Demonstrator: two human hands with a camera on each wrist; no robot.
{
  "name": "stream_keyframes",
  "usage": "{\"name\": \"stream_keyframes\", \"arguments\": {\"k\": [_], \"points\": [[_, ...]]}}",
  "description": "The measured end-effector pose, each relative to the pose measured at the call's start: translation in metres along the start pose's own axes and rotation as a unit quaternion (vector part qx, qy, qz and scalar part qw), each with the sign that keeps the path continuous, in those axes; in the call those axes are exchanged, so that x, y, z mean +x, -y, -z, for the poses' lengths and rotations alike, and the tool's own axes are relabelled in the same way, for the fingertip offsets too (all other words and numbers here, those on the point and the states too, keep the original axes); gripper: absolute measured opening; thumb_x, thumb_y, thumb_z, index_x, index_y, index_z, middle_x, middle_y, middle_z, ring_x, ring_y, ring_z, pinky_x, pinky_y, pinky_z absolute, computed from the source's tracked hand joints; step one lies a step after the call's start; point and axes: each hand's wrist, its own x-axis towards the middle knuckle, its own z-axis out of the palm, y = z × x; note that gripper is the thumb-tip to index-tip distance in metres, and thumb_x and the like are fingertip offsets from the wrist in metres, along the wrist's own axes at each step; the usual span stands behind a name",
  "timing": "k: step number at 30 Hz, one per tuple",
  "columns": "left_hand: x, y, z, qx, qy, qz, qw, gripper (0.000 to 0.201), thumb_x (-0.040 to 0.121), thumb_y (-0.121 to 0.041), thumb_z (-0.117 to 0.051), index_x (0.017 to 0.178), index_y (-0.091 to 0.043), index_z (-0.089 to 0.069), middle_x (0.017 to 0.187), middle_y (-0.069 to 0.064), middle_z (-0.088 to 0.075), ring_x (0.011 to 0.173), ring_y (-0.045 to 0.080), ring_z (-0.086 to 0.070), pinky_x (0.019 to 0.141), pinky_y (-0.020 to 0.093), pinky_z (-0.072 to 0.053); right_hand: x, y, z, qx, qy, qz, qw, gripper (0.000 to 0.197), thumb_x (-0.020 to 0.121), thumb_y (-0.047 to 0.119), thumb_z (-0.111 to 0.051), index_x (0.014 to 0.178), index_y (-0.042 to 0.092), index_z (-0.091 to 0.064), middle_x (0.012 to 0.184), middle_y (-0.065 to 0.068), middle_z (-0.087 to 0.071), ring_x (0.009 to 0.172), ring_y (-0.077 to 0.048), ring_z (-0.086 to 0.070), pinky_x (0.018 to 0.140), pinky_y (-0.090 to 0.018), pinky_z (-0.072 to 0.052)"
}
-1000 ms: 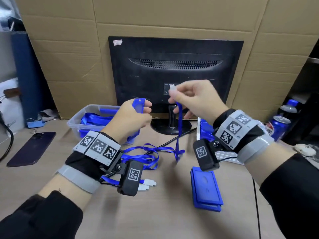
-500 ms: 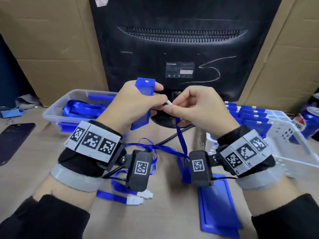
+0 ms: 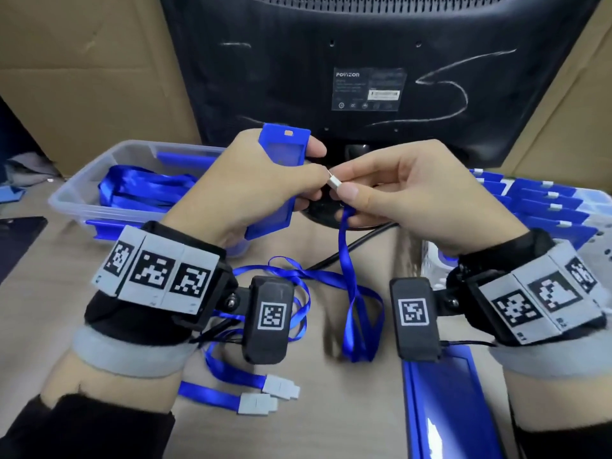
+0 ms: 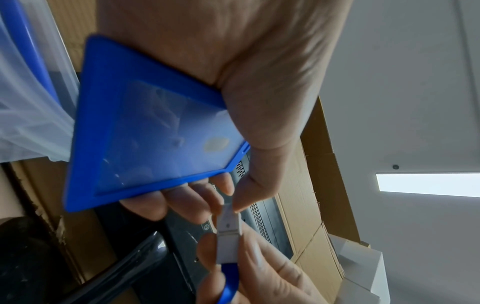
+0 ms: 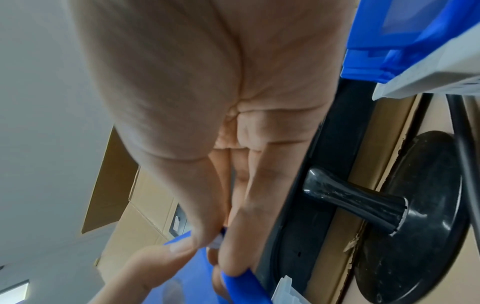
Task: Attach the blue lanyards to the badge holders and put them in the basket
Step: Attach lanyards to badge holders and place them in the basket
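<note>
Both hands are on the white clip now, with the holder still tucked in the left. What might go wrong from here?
1. The left hand both holds the blue plastic badge holder and pinches the small white lanyard clip; that split grip might let the holder slip.
2. The blue ribbon lanyard hanging from the right hand trails into loose loops on the table, so lifting may snag them.

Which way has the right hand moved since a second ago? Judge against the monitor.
Yes, downward. The right hand was level with the monitor label; now it sits below it, near the stand, its clip touching the left hand.
</note>
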Motion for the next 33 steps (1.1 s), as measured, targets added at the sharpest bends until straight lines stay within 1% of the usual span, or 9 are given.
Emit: {"name": "stream_keyframes", "arguments": {"k": [5,9,13,18,20,23,28,31,33], "points": [[-0.0009,0.0010,0.0009,0.019,0.009,-0.023,1.000,0.019,0.089,-0.003,-0.076,0.106,-0.012,-0.072,0.080,0.013,-0.076,0.073,0.017,-0.074,0.081,0.041,-0.065,0.0008,-0.0046,0.0019,-0.006,-0.008,0.023,1.000,0.018,0.096,0.006,-0.073,0.112,0.010,-0.080,0.096,-0.009,-0.082,0.091,-0.023,-0.080,0.076,-0.030,-0.065],[-0.0024,0.0004,0.0040,0.039,0.028,-0.036,0.998,0.020,0.090,0.001,-0.073,0.109,-0.008,-0.070,0.087,0.022,-0.076,0.074,0.022,-0.074,0.084,0.046,-0.063,0.0010,-0.0049,0.0025,-0.021,-0.008,0.036,0.999,0.018,0.097,0.006,-0.073,0.113,0.009,-0.080,0.097,-0.010,-0.081,0.090,-0.023,-0.080,0.075,-0.029,-0.064],[-0.0026,0.0012,0.0045,0.054,0.033,-0.031,0.997,0.022,0.090,0.002,-0.072,0.110,-0.006,-0.069,0.088,0.024,-0.075,0.075,0.026,-0.071,0.086,0.049,-0.062,0.0025,-0.0075,0.0019,-0.051,0.003,0.043,0.998,0.018,0.099,0.007,-0.071,0.113,0.010,-0.080,0.098,-0.011,-0.081,0.091,-0.025,-0.079,0.076,-0.031,-0.065],[-0.0031,0.0015,0.0050,0.057,0.044,-0.029,0.997,0.022,0.090,0.003,-0.071,0.110,-0.007,-0.069,0.085,0.021,-0.075,0.070,0.022,-0.069,0.077,0.036,-0.063,0.0028,-0.0087,0.0033,-0.061,-0.005,0.049,0.997,0.016,0.097,0.007,-0.072,0.109,0.013,-0.082,0.095,-0.008,-0.081,0.086,-0.024,-0.079,0.072,-0.028,-0.064],[-0.0033,0.0021,0.0048,0.059,0.046,-0.027,0.997,0.022,0.090,0.002,-0.071,0.110,-0.008,-0.070,0.086,0.022,-0.075,0.071,0.024,-0.069,0.078,0.038,-0.063,0.0030,-0.0090,0.0030,-0.067,-0.004,0.049,0.997,0.017,0.098,0.006,-0.072,0.108,0.015,-0.082,0.095,-0.007,-0.082,0.086,-0.023,-0.079,0.072,-0.028,-0.064],[-0.0027,0.0027,0.0039,0.058,0.040,-0.025,0.997,0.022,0.090,0.001,-0.072,0.109,-0.009,-0.070,0.088,0.023,-0.074,0.077,0.034,-0.071,0.083,0.044,-0.062,0.0030,-0.0093,0.0030,-0.072,-0.003,0.053,0.996,0.017,0.098,0.006,-0.072,0.109,0.014,-0.082,0.094,-0.006,-0.081,0.081,-0.018,-0.077,0.072,-0.028,-0.064],[-0.0002,0.0045,0.0055,0.053,0.041,-0.021,0.998,0.024,0.089,-0.002,-0.073,0.111,-0.011,-0.070,0.090,0.024,-0.074,0.076,0.028,-0.070,0.091,0.049,-0.061,0.0025,-0.0076,0.0029,-0.057,-0.002,0.047,0.997,0.018,0.098,0.006,-0.071,0.112,0.011,-0.081,0.097,-0.007,-0.081,0.081,-0.015,-0.076,0.071,-0.026,-0.062],[0.0016,0.0056,0.0051,0.047,0.041,-0.022,0.998,0.023,0.089,-0.004,-0.074,0.110,-0.013,-0.070,0.086,0.023,-0.073,0.071,0.023,-0.067,0.083,0.044,-0.062,0.0027,-0.0074,0.0043,-0.039,0.000,0.027,0.999,0.020,0.096,0.008,-0.074,0.115,0.010,-0.079,0.097,-0.008,-0.081,0.089,-0.020,-0.079,0.073,-0.029,-0.063],[0.0015,0.0059,0.0041,0.046,0.043,-0.020,0.998,0.020,0.090,-0.003,-0.073,0.108,-0.012,-0.070,0.079,0.017,-0.071,0.069,0.023,-0.067,0.076,0.037,-0.061,0.0030,-0.0082,0.0063,-0.033,-0.011,0.023,0.999,0.021,0.094,0.008,-0.075,0.115,0.011,-0.078,0.097,-0.009,-0.082,0.090,-0.022,-0.080,0.073,-0.030,-0.063]]}}
